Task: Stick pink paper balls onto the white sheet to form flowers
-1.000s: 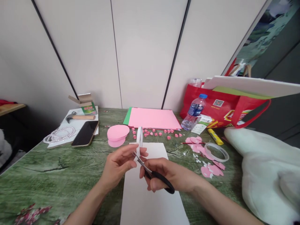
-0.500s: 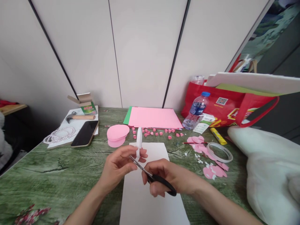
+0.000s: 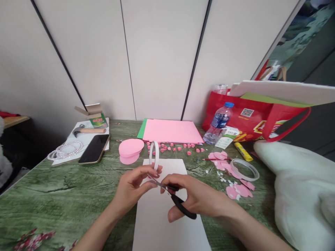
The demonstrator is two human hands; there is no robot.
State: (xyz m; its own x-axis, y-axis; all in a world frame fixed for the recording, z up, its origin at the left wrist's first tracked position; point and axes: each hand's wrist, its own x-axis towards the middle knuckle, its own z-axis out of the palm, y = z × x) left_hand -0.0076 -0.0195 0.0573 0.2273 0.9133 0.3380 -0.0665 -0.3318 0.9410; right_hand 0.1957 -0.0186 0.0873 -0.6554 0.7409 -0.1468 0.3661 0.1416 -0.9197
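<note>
My left hand (image 3: 132, 184) pinches a narrow white roll of tape (image 3: 156, 157), which stands on edge above the fingers. My right hand (image 3: 195, 195) grips black-handled scissors (image 3: 183, 208), with thumb and fingers in the spread handles. The scissors' blades point left and reach my left fingertips at the tape's lower side. Just what lies between the blades is hidden by the fingers. Below both hands a white sheet (image 3: 167, 230) lies on the green wood-patterned table (image 3: 78, 195).
Pink rolled paper pieces (image 3: 179, 149), pink ovals (image 3: 131, 147) and a pink paper stack (image 3: 172, 130) lie beyond. A phone (image 3: 94, 149) and hammer (image 3: 91, 130) are left. At right are a larger tape roll (image 3: 234, 170), pencil (image 3: 209, 159), bottle (image 3: 218, 122) and red bag (image 3: 261, 118).
The scissors' handles have spread wider and the blades have come up toward my left fingertips. The tape roll has turned, so its ring shape shows more.
</note>
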